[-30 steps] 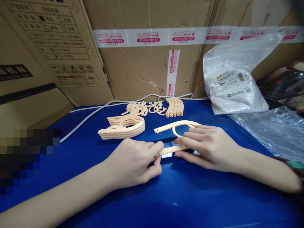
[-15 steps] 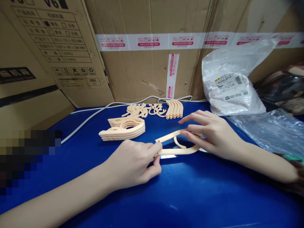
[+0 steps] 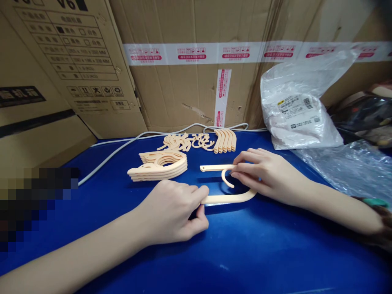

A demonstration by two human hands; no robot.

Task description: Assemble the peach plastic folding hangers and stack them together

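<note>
Both my hands grip one cream plastic folding hanger (image 3: 229, 199) low over the blue table. My left hand (image 3: 174, 212) pinches the end of its near arm between thumb and forefinger. Around the hanger's curved right part, my right hand (image 3: 263, 171) is closed, hiding where the arms meet. The far arm's free end, with a small hole, points left, apart from the near arm. A hook curls between the two arms. Left of it, a stack of folded hangers (image 3: 171, 173) lies on the table.
Behind are loose hooks (image 3: 177, 142) in a heap and a row of curved hanger arms (image 3: 225, 141). A white cable (image 3: 116, 153) runs along the back. Cardboard boxes (image 3: 183, 90) wall off the rear and left. A plastic bag (image 3: 300, 110) stands at the back right, with clear film (image 3: 346, 167) nearby.
The hanger's far arm has swung away from the near arm, so the gap between their left ends is wider. My right hand's fingers have closed in more; my left hand stays put.
</note>
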